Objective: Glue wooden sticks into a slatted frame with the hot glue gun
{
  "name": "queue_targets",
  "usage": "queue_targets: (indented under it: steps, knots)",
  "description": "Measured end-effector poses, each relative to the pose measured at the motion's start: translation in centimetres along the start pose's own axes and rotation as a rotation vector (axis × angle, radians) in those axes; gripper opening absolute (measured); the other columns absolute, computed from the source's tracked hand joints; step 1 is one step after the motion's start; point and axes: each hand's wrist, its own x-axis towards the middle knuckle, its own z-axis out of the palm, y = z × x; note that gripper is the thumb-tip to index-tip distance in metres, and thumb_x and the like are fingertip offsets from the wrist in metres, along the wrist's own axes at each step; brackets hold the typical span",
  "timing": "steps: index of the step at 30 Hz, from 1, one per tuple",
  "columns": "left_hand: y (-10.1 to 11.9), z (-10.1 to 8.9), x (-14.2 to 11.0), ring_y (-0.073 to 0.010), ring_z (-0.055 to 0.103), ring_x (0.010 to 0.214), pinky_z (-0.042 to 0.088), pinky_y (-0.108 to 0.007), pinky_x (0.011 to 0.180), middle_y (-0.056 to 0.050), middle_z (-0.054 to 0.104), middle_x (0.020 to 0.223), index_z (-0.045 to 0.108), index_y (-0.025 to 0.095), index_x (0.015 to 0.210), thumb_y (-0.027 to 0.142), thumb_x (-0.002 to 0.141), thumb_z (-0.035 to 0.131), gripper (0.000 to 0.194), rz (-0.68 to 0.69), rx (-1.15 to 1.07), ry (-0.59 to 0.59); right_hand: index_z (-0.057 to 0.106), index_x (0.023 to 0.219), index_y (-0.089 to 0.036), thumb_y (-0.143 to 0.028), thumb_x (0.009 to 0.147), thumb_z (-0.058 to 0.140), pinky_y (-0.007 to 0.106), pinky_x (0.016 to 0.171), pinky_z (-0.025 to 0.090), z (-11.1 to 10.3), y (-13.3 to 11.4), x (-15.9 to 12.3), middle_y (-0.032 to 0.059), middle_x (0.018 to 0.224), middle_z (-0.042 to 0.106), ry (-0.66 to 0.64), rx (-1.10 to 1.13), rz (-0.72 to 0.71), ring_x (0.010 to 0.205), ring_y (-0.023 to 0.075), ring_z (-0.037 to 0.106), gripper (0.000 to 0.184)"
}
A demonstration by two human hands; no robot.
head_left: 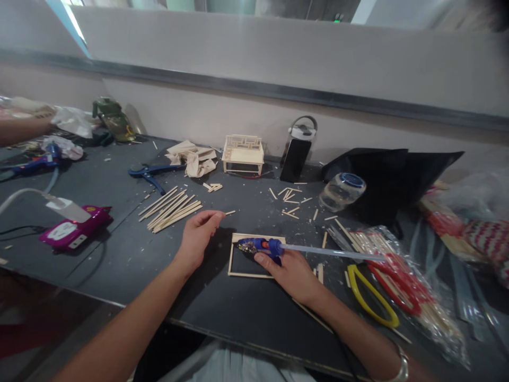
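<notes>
My right hand [296,273] is wrapped around a blue hot glue gun [274,246], with a long clear glue stick [330,251] sticking out of its back. The nozzle points left, over the upper left part of a rectangular frame of thin wooden sticks [230,262] lying on the table. To the left of the frame is my left hand [199,239], thumb and fingers pressed together. A short bit of wooden stick [230,213] shows right at those fingertips; I cannot tell whether they hold it. Loose wooden sticks [170,209] lie beyond my left hand.
A small wooden bench model [243,154] stands by the wall. Blue pliers [153,172], a purple power strip [75,225], a phone [295,161], a clear jar [342,191], yellow-handled scissors [371,297] and bagged sticks [413,286] lie around. Another person's arm [24,131] reaches in far left.
</notes>
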Motion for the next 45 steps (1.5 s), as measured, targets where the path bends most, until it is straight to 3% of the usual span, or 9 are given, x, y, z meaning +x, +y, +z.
queue_targets:
  steps: [45]
  knots:
    - [-0.26,-0.01,0.13,-0.0084,0.038,0.054,0.028,-0.022,0.051,0.002,0.056,0.061,0.073,0.016,0.082,0.04,0.068,0.069,0.029,-0.008,0.008,0.012,0.068,0.113,-0.023,-0.047,0.093,0.043,0.039,0.096,0.047,-0.08,-0.06,-0.03,0.0055,0.112,0.072,-0.026,-0.027,-0.004,0.111,0.0263,0.063,0.04]
